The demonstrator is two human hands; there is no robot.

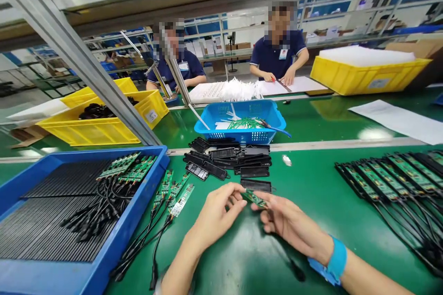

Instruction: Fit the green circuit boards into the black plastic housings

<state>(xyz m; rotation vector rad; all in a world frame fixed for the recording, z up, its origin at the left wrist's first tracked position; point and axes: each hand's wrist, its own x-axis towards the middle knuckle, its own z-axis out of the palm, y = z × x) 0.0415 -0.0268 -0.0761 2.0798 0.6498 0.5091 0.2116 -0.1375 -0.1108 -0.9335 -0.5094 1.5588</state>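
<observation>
A small green circuit board (255, 199) is held up in front of me, tilted, with a black cable (294, 265) hanging from its right end. My right hand (294, 226) pinches that end between thumb and fingers. At the other end, my left hand (221, 209) has its curled fingers and thumb closed on the board's edge. Just beyond the hands lies a black plastic housing (255, 185), and behind it is a loose pile of similar black housings (224, 159). Several circuit boards with cables (182, 200) lie left of my left hand.
A blue tray (138, 235) with cabled boards stands left. A blue basket (242, 137) holds white and green strips. Boards in black housings (384, 179) are lined up right. Yellow bins (370, 76) and two people (278, 55) are across the bench; a metal post (79, 60) slants at left.
</observation>
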